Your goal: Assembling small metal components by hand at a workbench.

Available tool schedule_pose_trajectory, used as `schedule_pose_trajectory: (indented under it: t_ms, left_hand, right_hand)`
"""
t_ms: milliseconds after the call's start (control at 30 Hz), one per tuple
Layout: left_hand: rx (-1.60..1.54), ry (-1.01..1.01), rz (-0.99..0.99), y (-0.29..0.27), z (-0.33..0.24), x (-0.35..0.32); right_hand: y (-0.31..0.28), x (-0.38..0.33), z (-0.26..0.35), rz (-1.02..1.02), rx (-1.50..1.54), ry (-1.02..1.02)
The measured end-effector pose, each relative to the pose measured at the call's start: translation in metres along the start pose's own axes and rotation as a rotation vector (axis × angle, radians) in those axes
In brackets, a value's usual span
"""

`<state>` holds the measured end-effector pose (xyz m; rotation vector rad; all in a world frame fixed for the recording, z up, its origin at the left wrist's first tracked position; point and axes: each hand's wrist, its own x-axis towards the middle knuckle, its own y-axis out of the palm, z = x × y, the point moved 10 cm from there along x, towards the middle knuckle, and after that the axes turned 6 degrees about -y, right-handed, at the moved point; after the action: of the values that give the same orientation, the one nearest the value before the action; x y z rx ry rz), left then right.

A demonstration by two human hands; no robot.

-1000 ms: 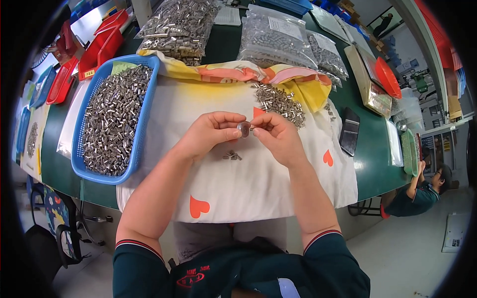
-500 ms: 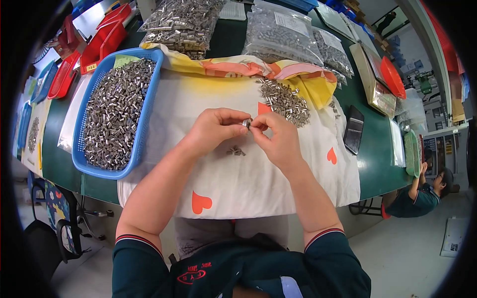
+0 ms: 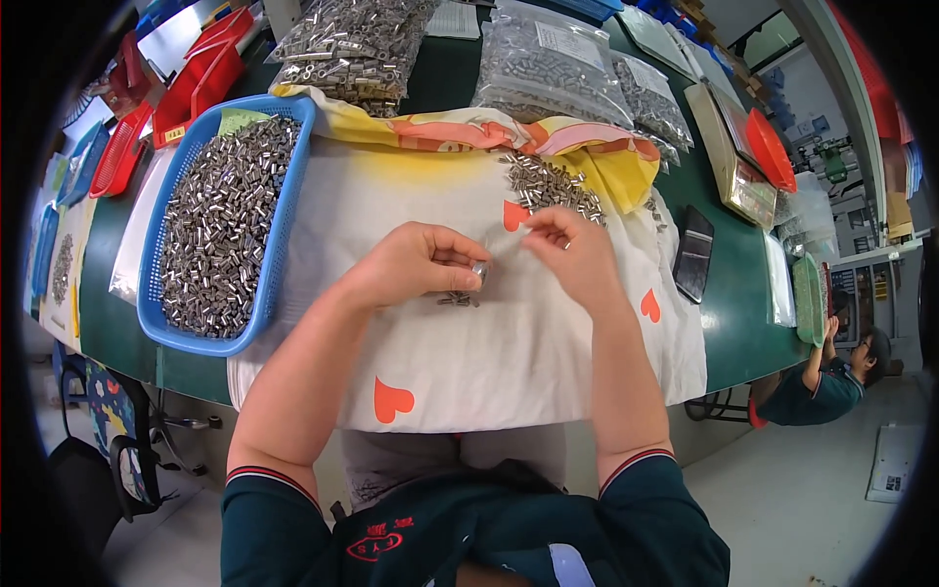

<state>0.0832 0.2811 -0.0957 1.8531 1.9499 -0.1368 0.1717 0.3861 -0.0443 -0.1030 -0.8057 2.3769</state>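
My left hand (image 3: 409,264) is closed over the cloth, pinching a shiny metal cylinder (image 3: 479,271) between thumb and fingers. Just beneath it lie a few small metal sleeves (image 3: 457,298), partly hidden by the hand. My right hand (image 3: 575,251) is held apart from the left, its fingers curled; a small metal sleeve (image 3: 566,246) glints among them. Behind it a loose pile of the same metal sleeves (image 3: 550,184) spreads over the white cloth (image 3: 528,362), its near part covered by the hand.
A blue basket (image 3: 286,230) full of metal sleeves stands at the left. Bulging clear bags of metal parts (image 3: 556,67) line the back. A black phone (image 3: 693,256) lies on the green table (image 3: 738,333) at the right. Beyond it, a person (image 3: 817,382) sits working.
My hands have parted: the right has moved to the right, towards the pile, while the left keeps the metal cylinder and has dropped slightly nearer.
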Motion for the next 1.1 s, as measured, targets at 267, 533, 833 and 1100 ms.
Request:
schedule_pose_trajectory:
  t_ms: [267, 533, 833, 1100]
  left_hand:
    - [0.024, 0.020, 0.032, 0.004, -0.002, 0.001]
    - [-0.019, 0.055, 0.024, 0.000, -0.003, 0.006]
    - [-0.202, 0.100, -0.134, -0.016, -0.004, 0.003]
    - [-0.106, 0.108, -0.152, -0.013, -0.006, 0.003]
  right_hand:
    - [0.008, 0.038, 0.001, 0.000, -0.662, -0.225]
    - [0.013, 0.036, 0.017, -0.022, -0.749, -0.369]
    - [0.025, -0.007, 0.034, -0.033, 0.135, -0.122]
    - [0.023, -0.013, 0.055, -0.106, -0.136, -0.305]
